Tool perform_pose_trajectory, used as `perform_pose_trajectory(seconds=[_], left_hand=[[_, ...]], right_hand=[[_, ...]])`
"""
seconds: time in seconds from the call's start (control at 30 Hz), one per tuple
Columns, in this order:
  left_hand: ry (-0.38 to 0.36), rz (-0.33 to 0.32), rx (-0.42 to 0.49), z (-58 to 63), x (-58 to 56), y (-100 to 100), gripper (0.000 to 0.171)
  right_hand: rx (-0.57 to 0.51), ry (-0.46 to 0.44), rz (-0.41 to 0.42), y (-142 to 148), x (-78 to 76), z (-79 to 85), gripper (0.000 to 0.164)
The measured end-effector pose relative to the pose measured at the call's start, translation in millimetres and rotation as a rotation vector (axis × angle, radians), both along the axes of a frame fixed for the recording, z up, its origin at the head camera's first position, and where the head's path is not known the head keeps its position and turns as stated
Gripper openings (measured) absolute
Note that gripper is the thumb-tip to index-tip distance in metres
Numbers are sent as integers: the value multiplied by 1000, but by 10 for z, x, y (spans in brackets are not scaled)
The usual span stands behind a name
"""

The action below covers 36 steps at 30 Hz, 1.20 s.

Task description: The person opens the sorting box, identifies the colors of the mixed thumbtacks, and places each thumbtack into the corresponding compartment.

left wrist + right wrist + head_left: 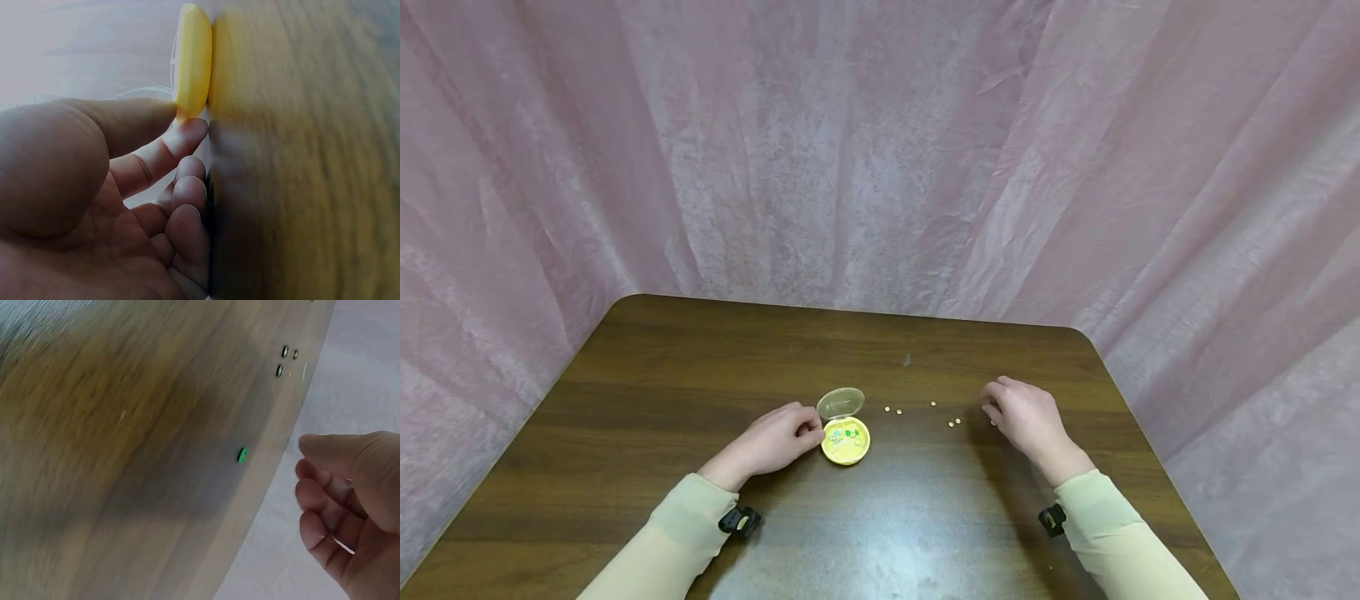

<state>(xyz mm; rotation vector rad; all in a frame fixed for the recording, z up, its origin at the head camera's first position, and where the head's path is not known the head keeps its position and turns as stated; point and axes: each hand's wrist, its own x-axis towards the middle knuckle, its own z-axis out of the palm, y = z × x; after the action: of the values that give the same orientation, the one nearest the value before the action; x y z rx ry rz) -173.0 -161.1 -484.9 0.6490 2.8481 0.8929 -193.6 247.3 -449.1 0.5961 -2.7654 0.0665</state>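
My left hand (778,437) pinches the near-left edge of a round yellow case (846,454) between thumb and forefinger, its other fingers curled below. The case lies flat on the table, with small green and pale blue pieces inside. Its clear hinged lid (841,402) stands open at the far side. In the left wrist view, the yellow case (195,59) shows edge-on at the fingertips. My right hand (1022,417) hovers at the right with loosely curled fingers, and nothing shows between them. Near it, in the right wrist view, a small green disc (242,455) lies on the table.
Several tiny round pieces lie scattered between the hands, among them a pale disc (933,404) and another disc (898,412). The brown wooden table (737,350) has rounded far corners. A pink curtain (850,167) hangs behind it.
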Motion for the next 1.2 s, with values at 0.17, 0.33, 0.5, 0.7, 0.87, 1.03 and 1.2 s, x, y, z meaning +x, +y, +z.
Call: perform_pose_trajectory(seconds=[0.17,0.33,0.5,0.7,0.87,1.03,1.2], left_hand=[[-5,8,-4,10,11,6,14],[-17,17,-10,8,17,7,14],[-32,22,-11,14,19,10,14],[-37,24,-5,29,26,13,14],[-17,12,1,27,33,8,14],[-5,14,2,26,37,10,14],[-5,19,3,22,47,8,12]], right_hand=[[45,-67,-46,95,34,8,15],[60,-104,-63,137,67,-9,14],[49,-95,-54,147,76,-50,15],[57,-102,-61,145,67,-87,22],[55,-99,-56,140,72,-93,27],[66,-109,-62,142,73,-110,28],[75,-107,-66,150,71,-132,31]])
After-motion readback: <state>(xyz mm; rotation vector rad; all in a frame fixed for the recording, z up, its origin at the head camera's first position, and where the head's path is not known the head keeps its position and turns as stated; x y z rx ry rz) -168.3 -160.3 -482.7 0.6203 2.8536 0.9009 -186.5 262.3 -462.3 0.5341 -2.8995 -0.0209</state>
